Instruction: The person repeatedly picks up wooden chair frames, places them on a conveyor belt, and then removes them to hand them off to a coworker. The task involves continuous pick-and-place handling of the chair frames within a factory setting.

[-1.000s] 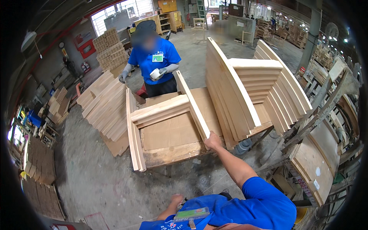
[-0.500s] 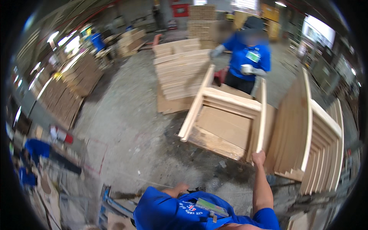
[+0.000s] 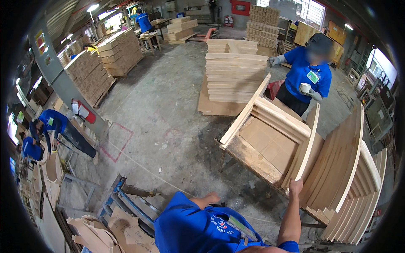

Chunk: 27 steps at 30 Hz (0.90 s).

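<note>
The wooden frame with straight side rails (image 3: 282, 119) is pale cream, nearly white along its sawn edges. The flat cardboard sheet (image 3: 264, 135) within its outline is plain tan, and the worn wooden tabletop (image 3: 254, 155) is yellowish brown, blotched dark. The nested stack of curved wooden frames (image 3: 333, 162) is honey-beige, striped by stepped layers; the pile of curved wooden boards (image 3: 232, 80) is cream, banded by shadow lines. The wearer's royal-blue cloth shirt (image 3: 179, 225) bears white and red lettering. The co-worker's blue shirt (image 3: 300, 63) accompanies grey cloth gloves (image 3: 275, 61). The grey concrete floor (image 3: 168, 105) is mottled, with red outlining.
</note>
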Each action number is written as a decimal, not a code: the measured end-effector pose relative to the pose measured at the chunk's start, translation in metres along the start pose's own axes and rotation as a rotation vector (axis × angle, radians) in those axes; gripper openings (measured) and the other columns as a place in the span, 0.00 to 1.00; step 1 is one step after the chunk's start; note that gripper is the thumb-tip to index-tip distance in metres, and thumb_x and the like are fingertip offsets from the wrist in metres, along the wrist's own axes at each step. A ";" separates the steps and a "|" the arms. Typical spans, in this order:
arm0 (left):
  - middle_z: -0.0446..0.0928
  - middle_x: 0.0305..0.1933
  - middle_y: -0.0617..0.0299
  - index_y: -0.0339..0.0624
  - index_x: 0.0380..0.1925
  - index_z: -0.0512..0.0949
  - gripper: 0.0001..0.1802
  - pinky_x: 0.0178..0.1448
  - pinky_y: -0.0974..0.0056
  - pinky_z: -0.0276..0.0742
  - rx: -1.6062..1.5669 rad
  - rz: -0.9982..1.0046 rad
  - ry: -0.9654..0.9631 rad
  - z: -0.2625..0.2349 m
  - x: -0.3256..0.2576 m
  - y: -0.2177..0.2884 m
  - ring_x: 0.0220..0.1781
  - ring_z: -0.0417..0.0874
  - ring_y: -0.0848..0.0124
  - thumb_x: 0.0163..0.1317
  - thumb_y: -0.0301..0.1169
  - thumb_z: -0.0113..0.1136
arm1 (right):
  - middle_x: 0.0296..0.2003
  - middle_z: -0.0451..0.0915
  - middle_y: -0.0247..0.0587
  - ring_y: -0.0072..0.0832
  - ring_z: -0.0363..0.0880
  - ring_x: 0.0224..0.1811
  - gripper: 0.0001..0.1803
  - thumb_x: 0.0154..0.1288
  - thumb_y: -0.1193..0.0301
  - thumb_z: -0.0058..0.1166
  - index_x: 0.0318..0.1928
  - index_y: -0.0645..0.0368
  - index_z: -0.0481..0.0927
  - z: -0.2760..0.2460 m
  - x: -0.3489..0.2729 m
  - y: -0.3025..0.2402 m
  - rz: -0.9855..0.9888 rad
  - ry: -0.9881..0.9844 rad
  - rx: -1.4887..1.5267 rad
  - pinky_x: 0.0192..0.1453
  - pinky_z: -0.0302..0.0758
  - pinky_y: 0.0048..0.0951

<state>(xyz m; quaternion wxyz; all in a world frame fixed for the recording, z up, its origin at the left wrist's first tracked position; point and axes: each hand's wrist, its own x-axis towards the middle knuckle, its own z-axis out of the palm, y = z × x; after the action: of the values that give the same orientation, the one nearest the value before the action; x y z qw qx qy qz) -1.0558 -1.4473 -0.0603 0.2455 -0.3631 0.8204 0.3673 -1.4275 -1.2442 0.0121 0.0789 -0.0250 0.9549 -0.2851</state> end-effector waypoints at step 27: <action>0.83 0.54 0.38 0.38 0.47 0.87 0.28 0.65 0.47 0.78 -0.206 -0.206 -0.108 0.000 0.008 -0.010 0.61 0.84 0.45 0.60 0.51 0.60 | 0.52 0.84 0.65 0.58 0.83 0.57 0.25 0.63 0.63 0.64 0.56 0.66 0.79 -0.001 -0.003 -0.001 0.009 0.043 -0.051 0.63 0.78 0.50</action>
<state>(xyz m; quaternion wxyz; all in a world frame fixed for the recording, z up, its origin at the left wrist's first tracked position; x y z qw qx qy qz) -1.0529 -1.4554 -0.0704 0.2871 -0.4480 0.7225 0.4414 -1.4249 -1.2443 0.0144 0.0587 -0.0166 0.9635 -0.2608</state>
